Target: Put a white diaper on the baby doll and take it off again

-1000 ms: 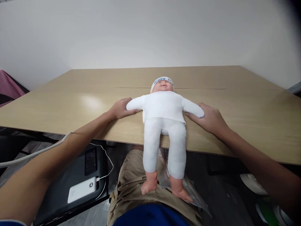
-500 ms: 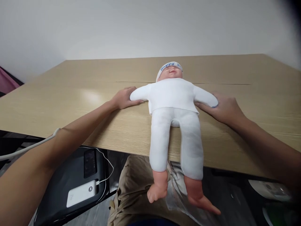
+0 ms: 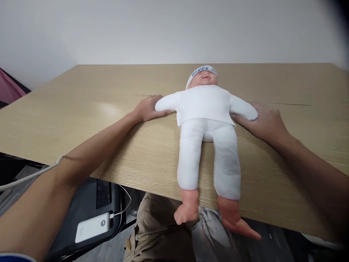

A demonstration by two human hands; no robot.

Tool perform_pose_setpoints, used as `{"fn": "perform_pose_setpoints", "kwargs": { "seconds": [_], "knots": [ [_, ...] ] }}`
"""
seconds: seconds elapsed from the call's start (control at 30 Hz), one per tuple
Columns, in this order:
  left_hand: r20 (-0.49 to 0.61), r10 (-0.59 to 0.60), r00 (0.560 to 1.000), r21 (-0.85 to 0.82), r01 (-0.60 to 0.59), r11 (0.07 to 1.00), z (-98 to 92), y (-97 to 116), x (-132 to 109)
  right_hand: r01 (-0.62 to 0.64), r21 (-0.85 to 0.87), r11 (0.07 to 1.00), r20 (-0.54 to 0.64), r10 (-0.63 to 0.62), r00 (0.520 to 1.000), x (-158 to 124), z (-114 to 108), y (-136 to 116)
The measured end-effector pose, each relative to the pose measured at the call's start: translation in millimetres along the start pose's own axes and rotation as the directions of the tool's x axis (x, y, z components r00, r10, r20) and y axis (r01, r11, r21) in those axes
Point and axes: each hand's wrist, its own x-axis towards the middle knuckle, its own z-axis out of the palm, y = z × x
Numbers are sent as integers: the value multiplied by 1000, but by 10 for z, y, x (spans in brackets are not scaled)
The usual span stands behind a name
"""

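Note:
A baby doll (image 3: pixel 207 123) in a white suit and a white cap with blue letters lies on its back on the wooden table (image 3: pixel 81 109). Its bare feet hang over the near edge. My left hand (image 3: pixel 147 108) is closed around the end of the doll's arm on the left side. My right hand (image 3: pixel 265 122) grips the end of the doll's other arm, fingers wrapped round the sleeve. Both of the doll's arms are stretched out sideways.
A plain white wall stands behind the table. Below the near edge, a black case (image 3: pixel 89 207) holds a white power bank (image 3: pixel 91 227) with a white cable. My khaki trousers (image 3: pixel 152 233) and a crumpled clear plastic bag (image 3: pixel 209 233) show under the doll's feet.
The doll has slid farther onto the table, away from me; its legs now rest mostly on the tabletop. Both hands kept hold of its arms and moved with it.

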Motion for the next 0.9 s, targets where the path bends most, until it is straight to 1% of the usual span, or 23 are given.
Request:
{"fn": "perform_pose_setpoints", "kwargs": {
  "seconds": [0.1, 0.17, 0.33, 0.53, 0.63, 0.73, 0.9],
  "knots": [
    [-24, 4, 1000, 24, -3, 1000, 33, -80, 103, -47, -59, 997, 1, 48, 999, 115, 51, 32],
    [-52, 15, 999, 26, -14, 1000, 60, -137, 180, -61, -68, 996, -4, 61, 998, 208, 96, 68],
    [-94, 25, 995, 59, -19, 998, 136, -297, 384, -58, -61, 996, -16, 57, 998, 430, 206, 144],
    [-142, 0, 990, 125, 18, 992, 209, -491, 605, -65, -52, 997, -32, 63, 998, 643, 279, 106],
    [-177, -26, 984, 109, 46, 993, 220, -542, 684, -56, -50, 997, -39, 54, 998, 746, 296, 98],
    [-211, -32, 977, 71, 48, 996, 226, -563, 763, -55, -37, 998, -34, 54, 998, 854, 309, 120],
    [-228, -78, 971, 63, 95, 994, 303, -660, 916, -79, -14, 997, -28, 78, 997, 1052, 387, 167]
  ]
}}
